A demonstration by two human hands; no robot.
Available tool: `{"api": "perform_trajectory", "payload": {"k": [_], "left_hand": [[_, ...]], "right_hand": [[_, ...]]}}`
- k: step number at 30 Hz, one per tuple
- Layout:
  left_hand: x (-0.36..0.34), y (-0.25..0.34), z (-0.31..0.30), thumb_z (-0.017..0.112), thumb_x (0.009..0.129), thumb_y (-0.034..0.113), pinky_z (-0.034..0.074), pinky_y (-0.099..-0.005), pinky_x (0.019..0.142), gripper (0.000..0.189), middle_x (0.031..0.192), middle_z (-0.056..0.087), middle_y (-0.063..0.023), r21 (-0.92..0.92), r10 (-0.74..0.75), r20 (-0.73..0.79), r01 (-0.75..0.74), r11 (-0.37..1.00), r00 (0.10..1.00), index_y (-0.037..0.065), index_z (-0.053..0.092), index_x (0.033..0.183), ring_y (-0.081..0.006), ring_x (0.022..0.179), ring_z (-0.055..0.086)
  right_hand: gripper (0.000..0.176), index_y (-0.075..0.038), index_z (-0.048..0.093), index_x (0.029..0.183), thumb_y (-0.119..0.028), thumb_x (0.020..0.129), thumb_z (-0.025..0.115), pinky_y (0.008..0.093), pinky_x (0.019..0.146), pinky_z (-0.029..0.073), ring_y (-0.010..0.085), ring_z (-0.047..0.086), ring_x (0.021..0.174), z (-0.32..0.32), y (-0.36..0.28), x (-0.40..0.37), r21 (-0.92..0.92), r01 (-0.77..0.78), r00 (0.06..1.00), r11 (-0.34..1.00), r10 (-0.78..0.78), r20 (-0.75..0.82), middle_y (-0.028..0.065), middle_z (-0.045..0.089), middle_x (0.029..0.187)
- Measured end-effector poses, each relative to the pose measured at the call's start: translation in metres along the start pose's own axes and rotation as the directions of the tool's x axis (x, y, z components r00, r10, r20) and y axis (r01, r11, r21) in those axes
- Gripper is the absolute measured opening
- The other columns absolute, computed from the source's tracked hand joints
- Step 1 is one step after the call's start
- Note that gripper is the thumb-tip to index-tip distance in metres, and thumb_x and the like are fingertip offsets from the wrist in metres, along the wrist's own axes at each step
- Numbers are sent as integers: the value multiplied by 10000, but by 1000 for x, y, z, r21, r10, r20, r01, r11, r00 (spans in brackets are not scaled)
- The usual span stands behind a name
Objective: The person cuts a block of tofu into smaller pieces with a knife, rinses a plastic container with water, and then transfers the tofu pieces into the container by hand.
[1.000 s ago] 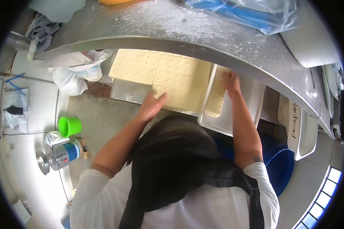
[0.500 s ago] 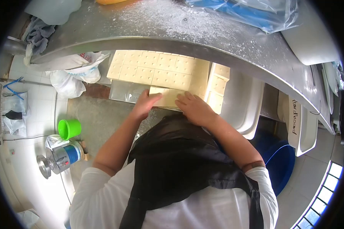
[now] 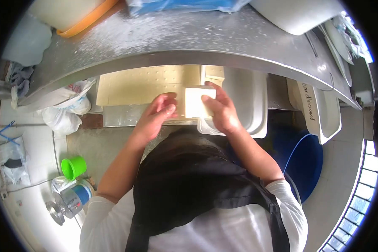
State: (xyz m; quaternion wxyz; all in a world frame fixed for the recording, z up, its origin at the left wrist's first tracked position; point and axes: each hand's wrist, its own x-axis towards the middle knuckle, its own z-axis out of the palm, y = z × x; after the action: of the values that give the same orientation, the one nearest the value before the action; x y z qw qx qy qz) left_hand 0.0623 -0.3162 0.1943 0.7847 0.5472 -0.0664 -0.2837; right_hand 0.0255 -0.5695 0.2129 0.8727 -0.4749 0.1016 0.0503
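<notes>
A pale yellow square tofu block (image 3: pixel 194 103) is gripped in my right hand (image 3: pixel 225 110), thumb on its top face and fingers behind it. My left hand (image 3: pixel 154 116) hovers just left of the block, fingers curled but apart, with nothing in it. Behind both hands lies a large tofu slab (image 3: pixel 134 86) with rows of dimples, partly under the counter's edge. To its right a white tray (image 3: pixel 260 110) holds some tofu pieces (image 3: pixel 214 73) at its far left side.
A steel counter (image 3: pixel 189 56) dusted with white powder (image 3: pixel 113 35) curves overhead. At the right are a lettered white container (image 3: pixel 319 107) and a blue tub (image 3: pixel 311 168). A green bucket (image 3: pixel 74 167) and white plastic bags (image 3: pixel 63 122) are at the left.
Both hands were at the slab's near edge. The right hand has lifted a tofu block and moved right toward the tray; the left hand has come off the tofu. The view has shifted.
</notes>
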Motion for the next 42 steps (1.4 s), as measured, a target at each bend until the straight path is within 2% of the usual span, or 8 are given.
{"api": "perform_trajectory", "payload": {"k": [4,10,15,20,24,30,36,42], "left_hand": [[9,-57,-50,732,999,401,468,-504,1066,590,1402,593,-216,573,20,-428,255,779,903,-30,582,1373,-294,1328,543],[21,-127,-35,711,965,545,302,-615,1159,720,1340,590,-350,911,182,-392,353,213,902,-109,620,1254,-477,1326,508],[24,-81,-8,755,929,492,316,-602,1152,808,1621,399,-265,315,-260,-266,339,887,928,-21,472,1485,-407,1492,335],[44,-82,-19,754,887,596,315,-623,1101,849,1508,566,-193,18,-404,-700,580,814,589,79,514,1516,-345,1425,443],[47,-88,-26,796,884,530,397,-554,1015,740,1419,636,-143,-135,-568,-444,576,806,692,86,590,1439,-298,1333,506],[23,-88,-30,801,926,272,561,-372,739,452,1121,753,-106,131,-229,-377,296,946,897,44,666,1292,-213,935,714],[-16,-77,-76,631,1018,196,609,-522,873,437,1290,689,-170,-437,-327,-143,237,868,934,-29,576,1388,-329,1109,701],[-17,-61,-68,618,993,146,533,-547,1032,480,1357,664,-185,-624,-188,44,174,762,981,-29,545,1434,-366,1244,641]], "right_hand": [[555,36,483,1512,-150,1020,660,396,1075,501,249,636,1236,-74,-22,-22,106,-33,987,994,49,-154,144,664,1338],[457,13,567,1418,-246,1047,635,410,990,537,247,676,1151,-141,-14,-37,154,-72,954,985,113,-278,124,692,1279],[464,48,600,1359,-242,1015,715,381,925,562,231,706,1070,-159,4,-24,-209,-1,886,978,-95,-453,132,716,1205],[446,40,650,1298,-221,944,723,383,910,542,237,702,1030,-160,11,-16,-651,-231,937,723,-15,-349,140,750,1136],[480,10,674,1288,-221,870,715,388,897,532,244,691,998,-159,20,-9,-852,-316,925,418,-66,-375,154,760,1068],[525,4,647,1321,-279,889,742,388,886,549,285,697,980,-185,33,-6,-747,-244,907,619,-126,-401,199,723,1138],[469,-14,621,1356,-204,948,753,400,852,582,287,696,957,-126,23,-17,-939,3,803,343,-561,-202,199,685,1205],[382,2,630,1343,-104,990,730,338,837,599,205,723,968,-30,4,-29,-820,176,948,545,-319,-8,144,716,1167]]}}
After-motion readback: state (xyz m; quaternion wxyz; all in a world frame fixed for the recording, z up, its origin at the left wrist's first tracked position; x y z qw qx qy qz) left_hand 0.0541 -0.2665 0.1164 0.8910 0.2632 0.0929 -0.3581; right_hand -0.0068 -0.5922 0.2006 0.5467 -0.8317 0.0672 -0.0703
